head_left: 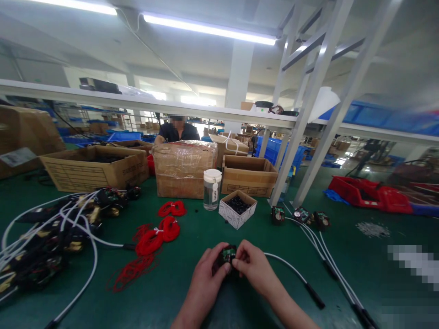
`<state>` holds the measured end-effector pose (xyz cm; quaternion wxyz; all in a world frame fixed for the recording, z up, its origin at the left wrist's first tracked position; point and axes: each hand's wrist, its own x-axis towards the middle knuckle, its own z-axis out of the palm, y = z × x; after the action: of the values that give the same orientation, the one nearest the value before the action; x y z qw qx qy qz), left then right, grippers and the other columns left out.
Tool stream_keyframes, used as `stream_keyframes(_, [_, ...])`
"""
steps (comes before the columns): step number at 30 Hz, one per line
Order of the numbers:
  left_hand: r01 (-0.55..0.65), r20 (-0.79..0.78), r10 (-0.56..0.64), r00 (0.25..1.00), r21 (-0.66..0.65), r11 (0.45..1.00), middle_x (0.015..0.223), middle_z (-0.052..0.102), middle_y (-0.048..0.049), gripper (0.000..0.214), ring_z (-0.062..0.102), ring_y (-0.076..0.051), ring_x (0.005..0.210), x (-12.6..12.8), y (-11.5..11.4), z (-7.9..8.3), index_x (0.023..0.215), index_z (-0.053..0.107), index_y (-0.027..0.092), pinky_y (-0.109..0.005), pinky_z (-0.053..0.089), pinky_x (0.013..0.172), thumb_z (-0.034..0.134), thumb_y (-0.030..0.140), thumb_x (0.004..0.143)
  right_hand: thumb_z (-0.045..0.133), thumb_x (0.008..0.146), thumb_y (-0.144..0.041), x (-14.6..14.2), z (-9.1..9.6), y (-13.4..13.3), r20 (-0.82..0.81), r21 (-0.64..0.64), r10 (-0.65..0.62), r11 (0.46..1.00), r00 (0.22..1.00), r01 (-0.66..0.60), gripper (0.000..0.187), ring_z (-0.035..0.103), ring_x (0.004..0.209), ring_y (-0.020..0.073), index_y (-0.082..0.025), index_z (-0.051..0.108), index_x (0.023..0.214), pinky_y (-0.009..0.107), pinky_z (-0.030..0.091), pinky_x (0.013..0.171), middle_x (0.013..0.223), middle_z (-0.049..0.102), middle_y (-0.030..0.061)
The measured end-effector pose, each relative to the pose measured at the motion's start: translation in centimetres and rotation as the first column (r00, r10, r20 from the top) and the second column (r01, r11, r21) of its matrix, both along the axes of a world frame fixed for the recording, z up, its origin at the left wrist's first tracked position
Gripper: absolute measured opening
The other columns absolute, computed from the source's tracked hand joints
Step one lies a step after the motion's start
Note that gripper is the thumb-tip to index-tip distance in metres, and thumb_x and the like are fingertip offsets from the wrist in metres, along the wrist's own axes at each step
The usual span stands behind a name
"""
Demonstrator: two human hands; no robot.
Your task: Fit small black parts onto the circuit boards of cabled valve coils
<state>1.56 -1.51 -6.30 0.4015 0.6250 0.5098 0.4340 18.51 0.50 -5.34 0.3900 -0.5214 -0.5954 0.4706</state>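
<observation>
Low in the middle of the head view, my left hand (206, 276) grips a small black module with a green circuit board (229, 251), thumb across its near side. My right hand (255, 265) pinches at the module's right edge; whatever lies between those fingertips is hidden. A white cable (288, 260) emerges beyond my right hand and ends in a black plug (314, 295) on the green table. Just past my hands stands a small patterned carton (236, 217) holding black parts. Bundles of red wire (147, 244) lie left of my hands.
Tangled modules with white cables (80, 219) cover the table's left. Several similar units (302, 214) lie at right. A lidded jar (211, 194), cardboard boxes (185, 171) and a metal shelf post (305, 151) stand behind. Red bins (370, 194) sit far right. A person (180, 131) sits opposite.
</observation>
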Motion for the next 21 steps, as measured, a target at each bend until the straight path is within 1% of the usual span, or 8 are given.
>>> stream_keyframes(6, [-0.014, 0.005, 0.014, 1.000, 0.018, 1.000, 0.122, 0.067, -0.0096, 0.048, 0.062, -0.026, 0.112, -0.1, -0.1, -0.6, 0.128, 0.063, 0.025, -0.040, 0.047, 0.100, 0.059, 0.034, 0.081, 0.059, 0.081, -0.034, 0.8, -0.7, -0.8, -0.006, 0.053, -0.004, 0.999, 1.000, 0.004, 0.013, 0.057, 0.061, 0.0145, -0.022, 0.053, 0.081, 0.026, 0.045, 0.060, 0.069, 0.056, -0.0038])
stream_keyframes(7, [-0.017, -0.006, 0.017, 1.000, 0.016, 1.000, 0.124, 0.066, -0.0099, 0.048, 0.062, -0.026, 0.112, -0.1, -0.1, -0.7, 0.129, 0.062, 0.025, -0.040, 0.048, 0.100, 0.058, 0.034, 0.082, 0.056, 0.086, -0.035, 1.5, -0.7, -0.8, 0.040, 0.086, -0.011, 0.996, 0.999, 0.007, 0.013, 0.059, 0.066, 0.0156, -0.022, 0.056, 0.086, 0.027, 0.047, 0.064, 0.075, 0.059, -0.0017])
stream_keyframes(9, [0.001, -0.040, -0.001, 0.999, 0.016, 1.000, 0.129, 0.065, -0.0104, 0.054, 0.062, -0.027, 0.114, -0.2, -0.2, -0.9, 0.134, 0.059, 0.025, -0.041, 0.047, 0.101, 0.061, 0.034, 0.080, 0.052, 0.089, -0.029, 3.3, -0.7, -0.7, 0.253, 0.192, -0.085, 0.981, 0.964, 0.036, 0.015, 0.062, 0.082, 0.0193, -0.021, 0.061, 0.099, 0.031, 0.048, 0.077, 0.093, 0.064, 0.0039])
stream_keyframes(10, [0.018, -0.061, -0.017, 0.998, 0.016, 1.000, 0.132, 0.063, -0.0105, 0.060, 0.061, -0.028, 0.117, -0.2, -0.2, -0.9, 0.136, 0.056, 0.025, -0.042, 0.046, 0.103, 0.065, 0.033, 0.077, 0.054, 0.087, -0.024, 4.3, -0.8, -0.6, 0.401, 0.244, -0.146, 0.969, 0.904, 0.048, 0.019, 0.062, 0.093, 0.0223, -0.022, 0.063, 0.104, 0.034, 0.046, 0.083, 0.103, 0.064, 0.0064])
stream_keyframes(12, [0.035, -0.110, -0.033, 0.993, 0.015, 0.999, 0.138, 0.061, -0.0099, 0.074, 0.057, -0.030, 0.126, -0.2, 0.0, -1.0, 0.139, 0.054, 0.025, -0.041, 0.043, 0.109, 0.072, 0.025, 0.066, 0.059, 0.083, -0.016, 6.3, -0.9, -0.4, 0.673, 0.280, -0.228, 0.959, 0.703, 0.042, 0.028, 0.057, 0.110, 0.0287, -0.024, 0.065, 0.109, 0.042, 0.042, 0.092, 0.117, 0.063, 0.0086])
stream_keyframes(14, [0.017, -0.175, -0.019, 0.984, -0.010, 1.000, 0.141, 0.060, -0.0085, 0.079, 0.054, -0.030, 0.131, -0.1, 0.4, -1.1, 0.137, 0.054, 0.025, -0.041, 0.039, 0.112, 0.071, 0.018, 0.061, 0.061, 0.085, -0.015, 7.8, -1.0, -0.4, 0.816, 0.247, -0.229, 0.968, 0.531, 0.038, 0.023, 0.057, 0.111, 0.0306, -0.025, 0.067, 0.104, 0.045, 0.040, 0.092, 0.115, 0.065, 0.0077])
stream_keyframes(17, [0.002, -0.267, -0.019, 0.964, -0.064, 0.998, 0.138, 0.063, -0.0072, 0.074, 0.056, -0.030, 0.129, 0.7, 1.6, -0.9, 0.137, 0.054, 0.025, -0.041, 0.040, 0.111, 0.067, 0.018, 0.064, 0.054, 0.093, -0.017, 9.2, -1.1, -0.4, 0.858, 0.221, -0.217, 0.974, 0.466, 0.048, 0.015, 0.062, 0.100, 0.0259, -0.023, 0.067, 0.098, 0.040, 0.041, 0.087, 0.104, 0.069, 0.0064])
stream_keyframes(21, [0.062, -0.321, -0.084, 0.943, -0.079, 0.995, 0.135, 0.065, -0.0063, 0.075, 0.060, -0.028, 0.125, 4.0, 4.3, -0.2, 0.138, 0.051, 0.025, -0.038, 0.043, 0.108, 0.067, 0.016, 0.066, 0.046, 0.099, -0.020, 11.1, -1.1, -0.4, 0.862, 0.253, -0.299, 0.953, 0.409, 0.165, 0.021, 0.066, 0.095, 0.0290, -0.016, 0.066, 0.103, 0.042, 0.042, 0.085, 0.100, 0.071, 0.0129])
